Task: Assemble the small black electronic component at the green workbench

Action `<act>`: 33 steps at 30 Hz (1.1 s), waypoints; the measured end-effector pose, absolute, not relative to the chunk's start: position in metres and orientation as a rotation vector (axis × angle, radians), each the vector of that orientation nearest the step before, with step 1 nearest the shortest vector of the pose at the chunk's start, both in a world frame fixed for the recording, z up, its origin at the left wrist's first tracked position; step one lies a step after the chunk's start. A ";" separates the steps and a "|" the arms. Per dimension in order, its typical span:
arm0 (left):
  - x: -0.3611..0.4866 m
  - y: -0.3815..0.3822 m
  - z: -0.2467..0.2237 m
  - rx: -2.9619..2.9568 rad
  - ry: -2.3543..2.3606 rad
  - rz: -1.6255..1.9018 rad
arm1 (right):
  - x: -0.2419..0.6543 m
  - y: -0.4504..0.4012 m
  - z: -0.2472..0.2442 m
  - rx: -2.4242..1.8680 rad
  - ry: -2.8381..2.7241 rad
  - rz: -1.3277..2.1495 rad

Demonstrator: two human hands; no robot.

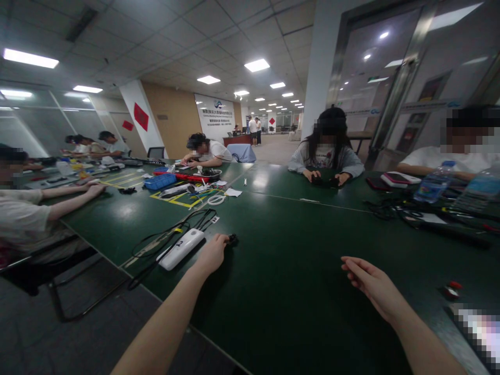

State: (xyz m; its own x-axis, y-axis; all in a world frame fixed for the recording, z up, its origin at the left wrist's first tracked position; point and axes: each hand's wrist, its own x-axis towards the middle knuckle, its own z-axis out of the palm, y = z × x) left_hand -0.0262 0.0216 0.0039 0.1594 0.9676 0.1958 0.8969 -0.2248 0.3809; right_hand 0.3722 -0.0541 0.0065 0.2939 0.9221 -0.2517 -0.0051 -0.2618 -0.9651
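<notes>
My left hand [214,253] is closed at the fingertips on a small dark object [233,239] just above or on the green table; its kind is too small and dark to tell. Close beside that hand lies a white power bank-like case [182,249] marked with a 2, with black cables [156,242] looped around it. My right hand [369,281] hovers over the table at the right, its fingers loosely bent and nothing visible in them. To its right stands a small red-topped object [452,289].
A blue basket [160,181], a red tray [199,177] and loose wires lie further off at the left. Water bottles [434,182], notebooks [398,179] and black cables crowd the right. A screen-like device [478,328] lies at the near right edge. Several people sit around the table [289,250].
</notes>
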 end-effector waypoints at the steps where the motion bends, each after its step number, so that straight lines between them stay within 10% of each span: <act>1: -0.027 0.022 0.002 2.248 1.822 0.629 | 0.372 -0.054 0.007 -1.553 -0.869 1.151; 33: -0.031 0.020 0.009 2.220 1.701 0.717 | 0.376 -0.052 -0.001 -1.540 -0.907 1.149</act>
